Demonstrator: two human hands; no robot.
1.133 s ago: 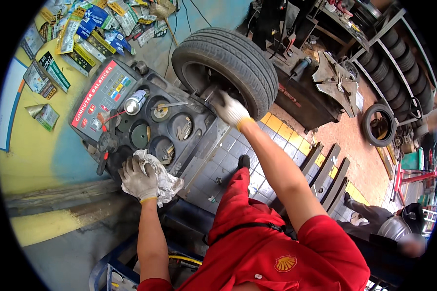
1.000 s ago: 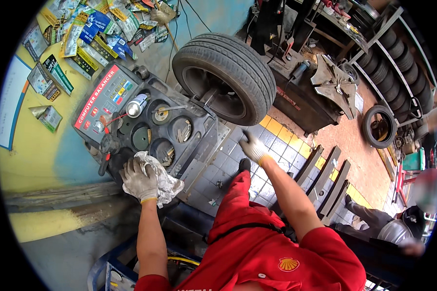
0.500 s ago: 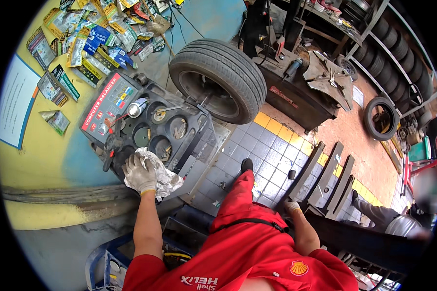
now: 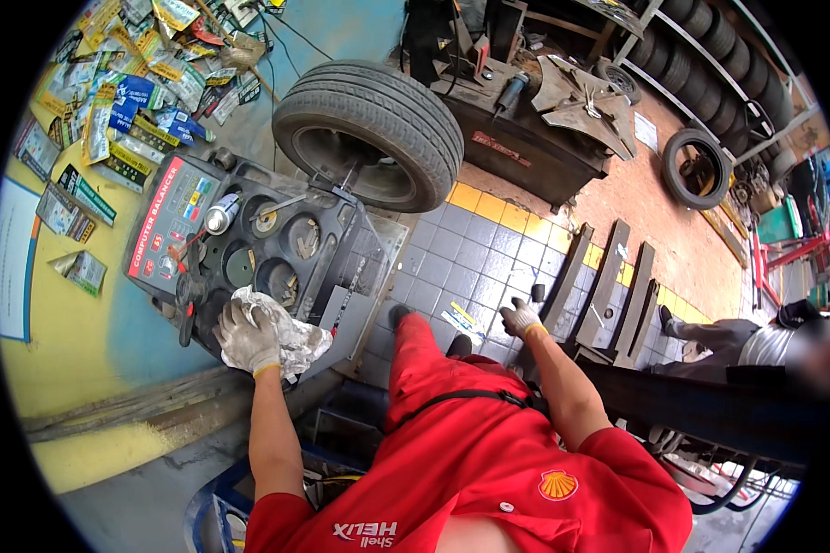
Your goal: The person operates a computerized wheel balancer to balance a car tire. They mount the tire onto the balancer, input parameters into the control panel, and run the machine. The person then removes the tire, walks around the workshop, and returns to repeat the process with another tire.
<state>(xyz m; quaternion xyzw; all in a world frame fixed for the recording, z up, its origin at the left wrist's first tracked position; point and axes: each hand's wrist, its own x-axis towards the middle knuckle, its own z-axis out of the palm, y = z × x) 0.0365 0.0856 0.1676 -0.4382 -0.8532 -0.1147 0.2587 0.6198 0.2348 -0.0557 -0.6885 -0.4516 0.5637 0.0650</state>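
My left hand, in a pale work glove, is closed on a crumpled white rag at the near corner of the wheel balancer's dark tray top. Part of the rag spreads out to the right of the glove. Round wells in the tray hold small weights, and a spray can leans by the red-edged control panel. A wheel with its tire is mounted on the balancer's shaft. My right hand, also gloved, hovers over the floor with nothing in it, fingers apart.
A tire changer stands beyond the wheel. Dark metal ramps lie right of my right hand, near a loose tire. Another person is at the far right. Packets cover the left wall; a blue-framed cart stands below.
My right hand has come up and forward from beside my body, its fingers now spread. The left hand stays on the rag. The whole view has shifted, and the person at right has moved.
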